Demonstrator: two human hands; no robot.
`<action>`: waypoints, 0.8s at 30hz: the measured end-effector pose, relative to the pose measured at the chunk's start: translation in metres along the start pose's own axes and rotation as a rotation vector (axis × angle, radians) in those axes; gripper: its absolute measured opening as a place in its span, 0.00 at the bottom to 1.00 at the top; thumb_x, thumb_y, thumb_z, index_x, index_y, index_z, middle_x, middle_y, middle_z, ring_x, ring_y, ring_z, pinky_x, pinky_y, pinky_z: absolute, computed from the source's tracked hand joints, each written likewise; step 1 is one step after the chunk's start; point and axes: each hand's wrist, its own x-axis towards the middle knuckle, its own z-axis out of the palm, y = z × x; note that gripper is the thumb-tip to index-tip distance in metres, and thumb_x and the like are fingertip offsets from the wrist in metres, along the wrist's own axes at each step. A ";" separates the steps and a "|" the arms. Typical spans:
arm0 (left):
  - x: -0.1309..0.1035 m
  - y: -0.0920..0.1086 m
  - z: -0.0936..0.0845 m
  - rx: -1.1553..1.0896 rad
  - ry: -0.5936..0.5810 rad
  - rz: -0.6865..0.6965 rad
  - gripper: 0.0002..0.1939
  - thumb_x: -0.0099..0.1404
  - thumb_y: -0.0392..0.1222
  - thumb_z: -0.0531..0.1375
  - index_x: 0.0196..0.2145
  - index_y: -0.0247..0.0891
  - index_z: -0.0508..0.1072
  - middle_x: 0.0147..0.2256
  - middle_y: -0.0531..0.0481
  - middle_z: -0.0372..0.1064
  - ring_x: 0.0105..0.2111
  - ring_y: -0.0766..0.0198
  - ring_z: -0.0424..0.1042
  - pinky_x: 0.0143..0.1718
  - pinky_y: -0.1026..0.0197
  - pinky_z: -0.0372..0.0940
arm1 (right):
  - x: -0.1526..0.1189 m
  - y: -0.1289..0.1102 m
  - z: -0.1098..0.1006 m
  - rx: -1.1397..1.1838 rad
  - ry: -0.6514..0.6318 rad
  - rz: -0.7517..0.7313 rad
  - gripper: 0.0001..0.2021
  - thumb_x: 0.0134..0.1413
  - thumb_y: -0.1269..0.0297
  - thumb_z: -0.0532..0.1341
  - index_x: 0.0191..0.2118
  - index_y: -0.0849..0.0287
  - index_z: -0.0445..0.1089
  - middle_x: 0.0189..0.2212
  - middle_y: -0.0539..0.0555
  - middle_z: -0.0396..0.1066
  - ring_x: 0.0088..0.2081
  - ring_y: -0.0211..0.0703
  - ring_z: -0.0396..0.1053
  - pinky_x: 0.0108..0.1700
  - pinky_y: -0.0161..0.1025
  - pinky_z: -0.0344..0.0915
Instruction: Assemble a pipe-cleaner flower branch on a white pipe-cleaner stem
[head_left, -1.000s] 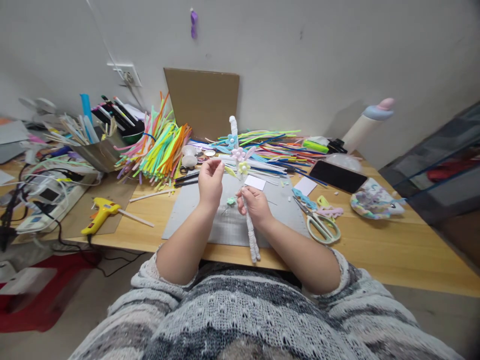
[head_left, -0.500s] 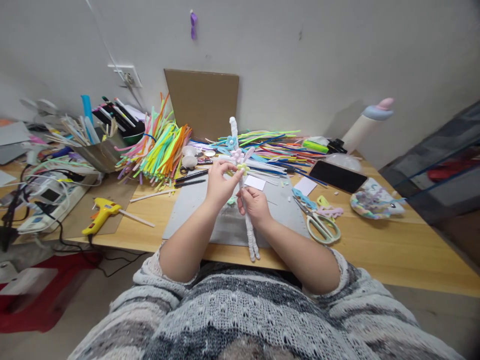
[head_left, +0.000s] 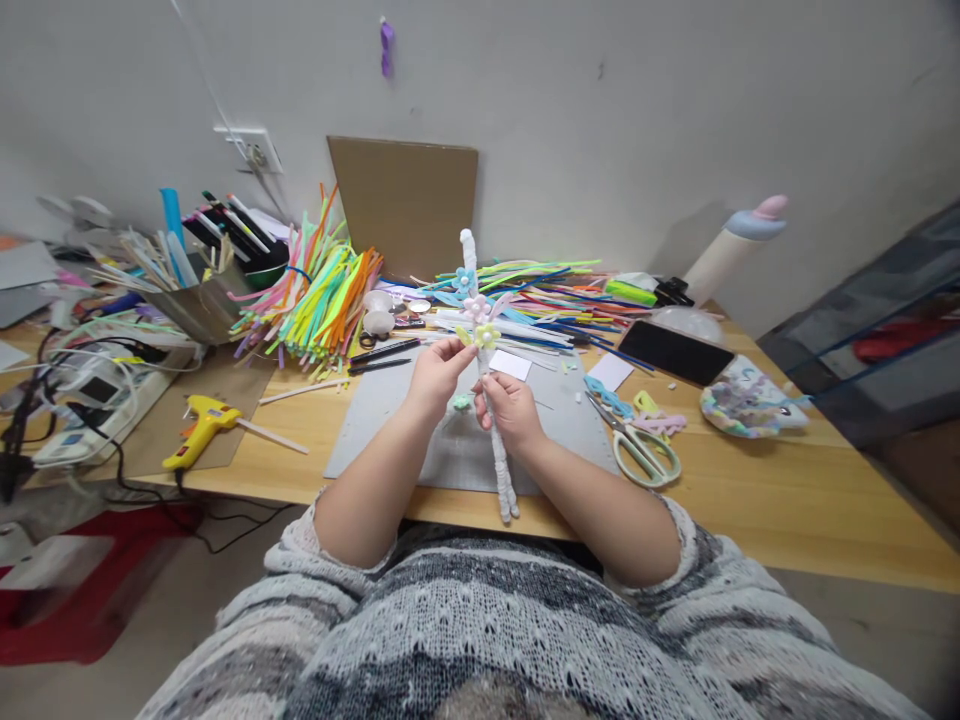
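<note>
My right hand (head_left: 511, 412) is closed around a white fuzzy pipe-cleaner stem (head_left: 500, 470), which stands tilted over the grey mat (head_left: 375, 425). Down the stem sit a blue flower (head_left: 465, 282), a pink flower (head_left: 478, 309) and a yellow flower (head_left: 487, 337), each with a pale centre. My left hand (head_left: 439, 378) pinches at the left side of the yellow flower, thumb and forefinger together by its yellow leaf. A small mint-green flower (head_left: 460, 402) lies on the mat between my wrists.
A yellow glue gun (head_left: 201, 432) lies at left, near a power strip (head_left: 112, 405) and cables. Bundled pipe cleaners (head_left: 322, 310) stand behind. Scissors (head_left: 646, 455), a phone (head_left: 675, 352) and a pastel fuzzy piece (head_left: 742, 400) lie at right. A cardboard sheet (head_left: 405, 205) leans on the wall.
My left hand has drawn slightly down and left, uncovering more of the yellow flower and its leaf. My right hand keeps its hold on the stem.
</note>
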 end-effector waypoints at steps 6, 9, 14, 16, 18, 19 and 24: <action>0.001 -0.003 0.000 -0.008 0.007 -0.044 0.14 0.46 0.44 0.65 0.19 0.34 0.64 0.17 0.57 0.58 0.18 0.75 0.53 0.22 0.67 0.49 | -0.002 -0.002 0.001 -0.012 -0.009 -0.003 0.14 0.50 0.53 0.57 0.27 0.60 0.64 0.13 0.44 0.63 0.11 0.28 0.56 0.14 0.28 0.50; 0.000 -0.005 0.001 -0.033 0.034 -0.007 0.13 0.46 0.43 0.64 0.20 0.34 0.65 0.18 0.57 0.59 0.19 0.75 0.54 0.23 0.68 0.50 | -0.001 -0.001 0.001 0.003 -0.012 -0.007 0.14 0.50 0.53 0.57 0.27 0.61 0.64 0.13 0.44 0.63 0.11 0.28 0.56 0.15 0.28 0.51; -0.002 -0.009 0.004 -0.061 0.064 -0.014 0.11 0.47 0.42 0.63 0.25 0.34 0.66 0.22 0.56 0.61 0.22 0.74 0.60 0.23 0.69 0.52 | 0.001 0.001 -0.001 0.009 0.005 -0.009 0.14 0.50 0.54 0.57 0.27 0.61 0.64 0.13 0.44 0.63 0.11 0.28 0.57 0.15 0.28 0.51; -0.004 -0.013 0.003 -0.082 0.101 -0.084 0.11 0.49 0.42 0.63 0.27 0.35 0.66 0.24 0.55 0.62 0.23 0.73 0.62 0.23 0.69 0.53 | 0.001 0.000 -0.001 0.008 0.012 -0.011 0.14 0.50 0.53 0.57 0.27 0.61 0.64 0.13 0.44 0.63 0.11 0.29 0.57 0.15 0.28 0.51; -0.009 -0.016 0.003 -0.091 0.106 -0.165 0.10 0.50 0.43 0.61 0.29 0.35 0.67 0.25 0.55 0.63 0.23 0.74 0.63 0.22 0.70 0.53 | 0.001 -0.001 -0.001 0.008 0.016 -0.012 0.14 0.50 0.53 0.57 0.27 0.60 0.64 0.14 0.44 0.63 0.12 0.29 0.57 0.15 0.29 0.51; -0.012 -0.018 0.003 -0.087 0.076 -0.198 0.10 0.51 0.43 0.61 0.29 0.35 0.67 0.24 0.55 0.64 0.21 0.74 0.63 0.22 0.70 0.53 | 0.001 -0.002 -0.001 0.008 0.013 -0.016 0.14 0.50 0.53 0.56 0.27 0.60 0.64 0.14 0.44 0.63 0.12 0.29 0.56 0.15 0.29 0.51; -0.026 -0.020 0.005 -0.073 -0.172 -0.182 0.13 0.54 0.49 0.60 0.28 0.35 0.66 0.14 0.58 0.59 0.12 0.71 0.60 0.18 0.67 0.54 | 0.001 -0.004 0.001 -0.008 -0.022 -0.078 0.15 0.53 0.54 0.55 0.22 0.60 0.62 0.13 0.45 0.61 0.13 0.30 0.57 0.19 0.30 0.53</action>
